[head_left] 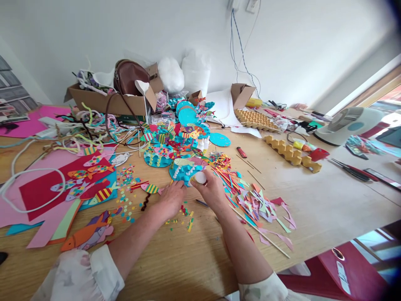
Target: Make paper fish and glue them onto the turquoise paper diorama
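Observation:
My right hand [210,189] is closed around a small white glue bottle [199,177], its tip pointing at a turquoise paper disc [182,171] decorated with waves and a fish. My left hand [172,196] rests on the wooden table [188,259] just below that disc, fingers curled against its lower edge. More turquoise discs [188,115] with colourful paper fish lie stacked behind. Paper confetti and a striped paper fish [151,188] lie to the left of my left hand.
Paper scraps [260,207] and wooden skewers [260,230] lie right of my hands. Pink and red sheets with paper fish [84,171] are at left. Cardboard boxes [106,100], a brown bag [130,77], egg cartons [291,154], scissors [351,170] and a white fan [347,124] stand behind.

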`<state>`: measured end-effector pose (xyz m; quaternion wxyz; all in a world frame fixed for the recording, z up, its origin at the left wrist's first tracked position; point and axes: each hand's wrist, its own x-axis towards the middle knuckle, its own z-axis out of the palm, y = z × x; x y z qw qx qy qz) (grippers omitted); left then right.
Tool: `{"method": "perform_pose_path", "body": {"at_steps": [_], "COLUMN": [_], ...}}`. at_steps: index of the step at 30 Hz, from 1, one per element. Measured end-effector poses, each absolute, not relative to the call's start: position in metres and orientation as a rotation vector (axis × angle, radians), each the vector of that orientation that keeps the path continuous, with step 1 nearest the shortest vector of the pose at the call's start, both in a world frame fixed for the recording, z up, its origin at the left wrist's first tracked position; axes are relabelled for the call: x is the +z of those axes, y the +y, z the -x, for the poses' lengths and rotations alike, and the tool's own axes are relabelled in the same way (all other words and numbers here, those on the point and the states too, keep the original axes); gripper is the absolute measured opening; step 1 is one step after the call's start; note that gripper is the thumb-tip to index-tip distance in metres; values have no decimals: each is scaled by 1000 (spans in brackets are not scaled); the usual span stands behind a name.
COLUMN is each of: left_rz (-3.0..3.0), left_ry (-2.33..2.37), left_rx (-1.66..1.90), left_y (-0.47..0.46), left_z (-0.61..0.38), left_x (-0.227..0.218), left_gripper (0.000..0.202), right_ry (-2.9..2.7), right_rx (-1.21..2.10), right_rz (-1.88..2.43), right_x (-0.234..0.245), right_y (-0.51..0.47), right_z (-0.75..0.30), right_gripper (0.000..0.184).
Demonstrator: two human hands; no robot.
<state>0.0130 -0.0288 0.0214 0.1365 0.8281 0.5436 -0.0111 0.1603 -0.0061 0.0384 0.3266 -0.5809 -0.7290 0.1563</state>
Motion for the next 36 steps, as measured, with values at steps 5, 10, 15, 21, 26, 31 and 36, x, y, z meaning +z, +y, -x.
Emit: {"method": "perform_pose_path", "body": {"at_steps": [5,10,15,21,26,31,36], "left_rz": [-2391,-2386,-2380,-2367,-2372,-2380,-2376], "left_ry": [1583,1578,1584,1587,1588,1583,1601], "left_rx": [-50,-51,-43,-48,-37,-48,-54], "left_y": [-29,-28,-27,-27,-26,-27,-28], "left_z": [-14,-14,-13,-14,-14,-14,-15], "left_x": [24,23,19,16,16,18,21], "left_gripper": [37,38,36,37,37,38,38], "right_ry": [-1885,-1903,-1914,-1877,-1920,-1932,-1923], "right_rx": [398,412,440,451,415,383,413], "right_rz": [1503,1491,1495,1469,1511,1496,1508], "right_x": [37,37,38,40,40,40,40], "right_y": [-5,-4,-4,-5,-5,-4,-5], "right_z": [-161,-161,-161,-161,-158,-160,-161], "right_gripper": [18,19,18,20,18,19,17]}}
